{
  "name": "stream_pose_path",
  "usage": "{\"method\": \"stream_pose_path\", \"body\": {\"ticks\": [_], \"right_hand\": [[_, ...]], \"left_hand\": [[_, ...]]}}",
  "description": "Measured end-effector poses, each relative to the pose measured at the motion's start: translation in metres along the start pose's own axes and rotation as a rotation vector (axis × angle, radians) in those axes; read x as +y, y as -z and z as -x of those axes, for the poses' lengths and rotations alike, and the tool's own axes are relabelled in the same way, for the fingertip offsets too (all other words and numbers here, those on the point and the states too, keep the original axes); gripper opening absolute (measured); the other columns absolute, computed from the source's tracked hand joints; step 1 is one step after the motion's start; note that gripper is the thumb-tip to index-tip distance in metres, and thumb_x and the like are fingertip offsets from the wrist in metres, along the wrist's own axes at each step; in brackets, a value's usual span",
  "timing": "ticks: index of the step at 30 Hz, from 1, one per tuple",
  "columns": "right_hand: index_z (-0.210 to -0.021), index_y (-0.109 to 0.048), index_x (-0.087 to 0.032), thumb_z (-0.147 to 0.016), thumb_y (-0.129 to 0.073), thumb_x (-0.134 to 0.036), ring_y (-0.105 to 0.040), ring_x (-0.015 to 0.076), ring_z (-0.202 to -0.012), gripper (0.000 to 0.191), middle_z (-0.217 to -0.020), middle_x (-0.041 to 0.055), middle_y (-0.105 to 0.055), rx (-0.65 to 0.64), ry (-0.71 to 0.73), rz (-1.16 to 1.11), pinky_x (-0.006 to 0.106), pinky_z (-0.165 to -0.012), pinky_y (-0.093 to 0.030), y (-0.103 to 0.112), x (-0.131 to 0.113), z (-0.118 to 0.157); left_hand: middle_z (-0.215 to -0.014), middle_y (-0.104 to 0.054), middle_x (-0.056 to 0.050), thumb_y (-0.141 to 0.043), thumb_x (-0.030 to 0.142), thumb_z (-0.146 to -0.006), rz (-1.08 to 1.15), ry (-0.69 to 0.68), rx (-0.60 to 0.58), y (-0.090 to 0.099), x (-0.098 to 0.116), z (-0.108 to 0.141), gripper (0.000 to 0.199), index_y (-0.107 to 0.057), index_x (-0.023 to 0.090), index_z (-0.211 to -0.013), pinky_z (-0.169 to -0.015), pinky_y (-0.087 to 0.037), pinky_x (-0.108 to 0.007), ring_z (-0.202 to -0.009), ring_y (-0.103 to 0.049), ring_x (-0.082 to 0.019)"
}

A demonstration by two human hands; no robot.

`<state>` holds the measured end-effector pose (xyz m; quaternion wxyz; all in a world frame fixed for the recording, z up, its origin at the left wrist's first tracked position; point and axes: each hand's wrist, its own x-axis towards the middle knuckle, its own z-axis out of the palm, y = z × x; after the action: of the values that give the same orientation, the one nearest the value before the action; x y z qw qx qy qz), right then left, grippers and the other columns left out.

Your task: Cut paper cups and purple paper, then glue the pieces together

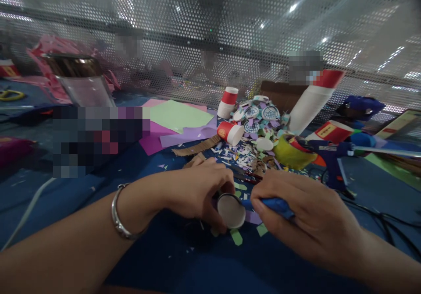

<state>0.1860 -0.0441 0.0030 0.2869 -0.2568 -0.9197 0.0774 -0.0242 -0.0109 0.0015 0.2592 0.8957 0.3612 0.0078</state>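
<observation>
Near the middle, my left hand (202, 191) pinches a round white disc (232, 213) by its edge, thumb and fingers closed around it. Green paper tabs (236, 237) and a purple strip (252, 217) lie at the disc's rim; whether they are attached I cannot tell. My right hand (302, 215) is closed on a blue marker (278, 204), and its tip is at the disc's right upper edge. Beyond my hands is a pile of similar discs with paper tabs (251, 112), some bearing dark grid lines.
Paper scraps (232, 151) and a cardboard strip (197, 147) lie past my hands. Paper cups (230, 132), a tilted cup stack (311, 103), a blue glue gun (332, 154) and coloured sheets (179, 114) are around them. Black cables (381, 217) run at right; a perforated screen (197, 18) stands behind.
</observation>
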Motion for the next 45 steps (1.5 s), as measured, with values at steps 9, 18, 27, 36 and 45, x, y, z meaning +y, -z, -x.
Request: {"method": "stream_pose_path", "body": {"ticks": [9, 18, 27, 36, 45], "right_hand": [[-0.072, -0.056, -0.02, -0.088, -0.051, -0.016, -0.048, 0.0101, -0.052, 0.018, -0.061, -0.0026, -0.055, -0.073, -0.225, -0.183, 0.024, -0.05, -0.036, 0.002, 0.004, -0.009], [-0.071, -0.059, -0.019, -0.087, -0.054, -0.021, -0.045, 0.0093, -0.052, 0.017, -0.059, -0.0043, -0.052, -0.013, -0.46, -0.429, 0.021, -0.048, -0.035, -0.014, 0.014, -0.006], [-0.075, -0.062, -0.019, -0.089, -0.056, -0.027, -0.048, 0.011, -0.053, 0.018, -0.061, -0.0022, -0.055, 0.084, -0.5, -0.477, 0.021, -0.048, -0.039, -0.027, 0.013, -0.003], [-0.081, -0.065, -0.019, -0.09, -0.057, -0.028, -0.051, 0.0098, -0.051, 0.015, -0.063, -0.003, -0.057, 0.219, -0.43, -0.454, 0.021, -0.048, -0.041, -0.029, 0.018, 0.004], [-0.082, -0.065, -0.019, -0.088, -0.057, -0.02, -0.053, 0.0089, -0.052, 0.01, -0.066, -0.0033, -0.06, 0.238, -0.337, -0.334, 0.021, -0.049, -0.041, -0.024, 0.014, 0.005]], "left_hand": [[-0.097, -0.057, -0.004, -0.081, 0.051, -0.058, 0.04, 0.019, 0.022, -0.002, -0.002, 0.001, 0.056, -0.06, 0.02, -0.1, -0.08, -0.032, -0.036, -0.092, -0.047, -0.024], [-0.089, -0.059, -0.002, -0.078, 0.045, -0.061, 0.033, 0.006, 0.012, -0.002, -0.002, 0.0, 0.044, -0.058, 0.02, -0.092, -0.079, -0.033, -0.037, -0.091, -0.048, -0.024], [-0.089, -0.058, -0.002, -0.074, 0.047, -0.063, 0.009, 0.005, 0.011, -0.002, -0.001, -0.001, 0.043, -0.058, 0.02, -0.092, -0.079, -0.033, -0.036, -0.089, -0.048, -0.023], [-0.085, -0.052, -0.002, -0.075, 0.05, -0.06, -0.003, 0.063, 0.014, -0.001, 0.0, -0.001, 0.046, -0.055, 0.021, -0.091, -0.072, -0.035, -0.034, -0.085, -0.047, -0.023], [-0.091, -0.053, -0.003, -0.08, 0.045, -0.057, 0.038, 0.099, 0.0, 0.001, 0.003, -0.002, 0.048, -0.057, 0.02, -0.092, -0.074, -0.036, -0.033, -0.09, -0.047, -0.024]]}}
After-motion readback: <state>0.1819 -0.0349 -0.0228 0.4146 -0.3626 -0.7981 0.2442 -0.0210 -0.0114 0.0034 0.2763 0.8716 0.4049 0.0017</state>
